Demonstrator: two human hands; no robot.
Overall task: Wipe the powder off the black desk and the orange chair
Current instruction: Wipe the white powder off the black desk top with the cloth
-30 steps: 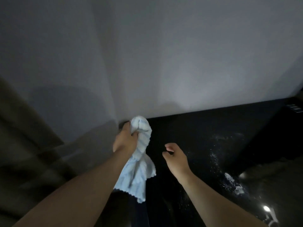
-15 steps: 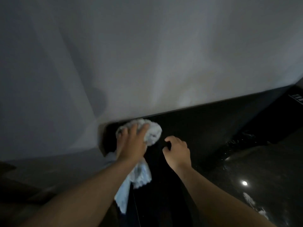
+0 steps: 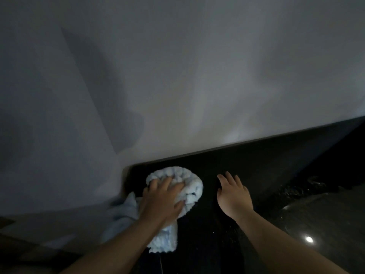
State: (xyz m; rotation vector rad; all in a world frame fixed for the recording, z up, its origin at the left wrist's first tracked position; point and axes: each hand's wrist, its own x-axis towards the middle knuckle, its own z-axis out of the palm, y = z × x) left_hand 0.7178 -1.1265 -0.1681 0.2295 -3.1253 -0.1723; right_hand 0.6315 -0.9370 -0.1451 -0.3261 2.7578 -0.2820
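Head view: left hand (image 3: 160, 202) presses cloth (image 3: 189, 186) (no writing).

A black desk (image 3: 246, 175) runs along a pale wall (image 3: 197, 76), its glossy top catching a spot of light. On it lie a bunched light-blue cloth (image 3: 187, 186) near the left end — one tail hanging over the edge — and faint powder specks (image 3: 300, 190) to the right.
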